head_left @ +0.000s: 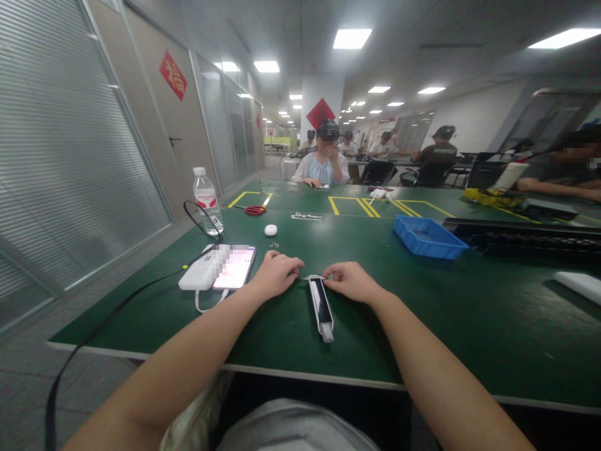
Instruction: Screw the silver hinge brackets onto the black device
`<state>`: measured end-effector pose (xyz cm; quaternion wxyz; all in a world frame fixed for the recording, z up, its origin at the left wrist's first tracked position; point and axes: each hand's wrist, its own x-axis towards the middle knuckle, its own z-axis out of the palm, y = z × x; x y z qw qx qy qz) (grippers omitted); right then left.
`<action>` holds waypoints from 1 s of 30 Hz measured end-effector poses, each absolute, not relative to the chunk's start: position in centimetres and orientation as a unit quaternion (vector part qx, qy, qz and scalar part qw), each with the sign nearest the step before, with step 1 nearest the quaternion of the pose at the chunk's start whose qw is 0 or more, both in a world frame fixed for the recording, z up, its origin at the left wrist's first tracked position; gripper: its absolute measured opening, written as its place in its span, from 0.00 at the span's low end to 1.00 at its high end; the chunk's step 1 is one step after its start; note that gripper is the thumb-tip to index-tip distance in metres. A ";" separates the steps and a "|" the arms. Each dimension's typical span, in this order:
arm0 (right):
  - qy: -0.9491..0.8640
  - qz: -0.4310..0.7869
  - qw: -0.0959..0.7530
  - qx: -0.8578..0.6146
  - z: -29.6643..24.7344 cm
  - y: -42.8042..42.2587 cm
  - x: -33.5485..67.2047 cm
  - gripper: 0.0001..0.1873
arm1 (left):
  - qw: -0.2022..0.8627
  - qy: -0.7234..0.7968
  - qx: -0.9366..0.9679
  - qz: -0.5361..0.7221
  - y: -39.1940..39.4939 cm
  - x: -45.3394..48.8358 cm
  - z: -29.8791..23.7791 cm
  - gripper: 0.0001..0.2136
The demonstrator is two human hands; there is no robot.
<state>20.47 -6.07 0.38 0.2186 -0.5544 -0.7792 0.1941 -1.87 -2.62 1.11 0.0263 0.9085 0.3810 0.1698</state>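
- A water bottle (213, 216) with a red-and-white label, upright at the left of the green counter (469, 338)
- A lit phone (240, 266), with a white block (195, 277) just to its left
- Red-handled scissors (255, 210), far left
- A small white rounded case (271, 230), nearer than the scissors
- A blue tray (434, 252), right
- A person in a light blue top (322, 169), seated at the far side
- A red diamond sign (173, 76), far left

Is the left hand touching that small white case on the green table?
Apart. The head view shows green table between the left hand and the small white case, which sits farther out.
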 end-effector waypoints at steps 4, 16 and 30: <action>-0.779 0.201 0.231 -0.547 0.2 -6.0 20.6 0.11 | 0.031 0.386 0.907 0.163 -2.6 -1.8 1.1 0.13; -0.768 0.211 0.290 -0.530 -0.2 -5.7 21.0 0.13 | 0.018 0.343 0.916 0.207 -2.5 -1.9 0.7 0.12; -0.772 0.155 0.358 -0.502 0.3 -6.4 19.8 0.13 | -0.065 0.202 0.932 0.294 -3.5 -1.2 1.1 0.09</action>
